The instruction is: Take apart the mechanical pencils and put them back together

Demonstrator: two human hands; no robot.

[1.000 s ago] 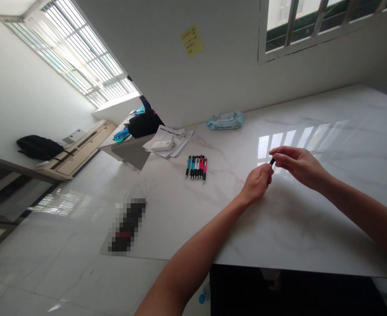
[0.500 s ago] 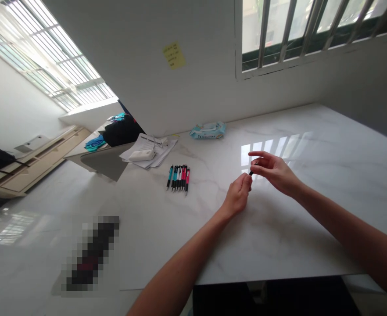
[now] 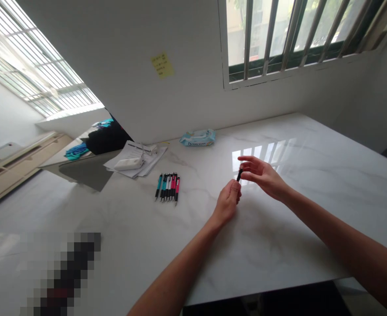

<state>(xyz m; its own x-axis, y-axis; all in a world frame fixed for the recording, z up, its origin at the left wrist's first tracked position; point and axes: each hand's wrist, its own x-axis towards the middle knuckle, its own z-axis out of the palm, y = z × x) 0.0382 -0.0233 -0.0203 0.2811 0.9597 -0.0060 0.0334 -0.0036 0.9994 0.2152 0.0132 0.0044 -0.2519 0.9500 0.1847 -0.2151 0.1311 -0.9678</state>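
1. Head view, hands: the left hand (image 3: 228, 202) was raised a little over the middle of the table (image 3: 279, 232), its grip curled shut into a loose fist around the lower part of a dark pen (image 3: 239, 174). Only the pen's short upper end showed above the fist.
2. Head view, right side: the right hand (image 3: 262, 176) sat just beyond the left, touching the pen's upper end. Its grip was partly closed, with the thumb and a lower finger pinching the pen tip while the forefinger stretched out straight above it.
3. Head view, the pen's place: it stood nearly upright between the two hands, off the table surface, about midway between the near edge and the far edge.
4. Head view, left of the hands: a row of pens (image 3: 167, 187), teal, white and pink with dark ends, lay side by side on the table, well apart from the hands.
5. Head view, far edge: a pack of wet wipes (image 3: 197, 137) lay near the wall, and a stack of papers (image 3: 137, 154) with a small white object on it rested at the far left corner.
6. Head view, wall: a yellow sticky note (image 3: 162, 65) hung above the wipes, beside a barred window (image 3: 295, 35).
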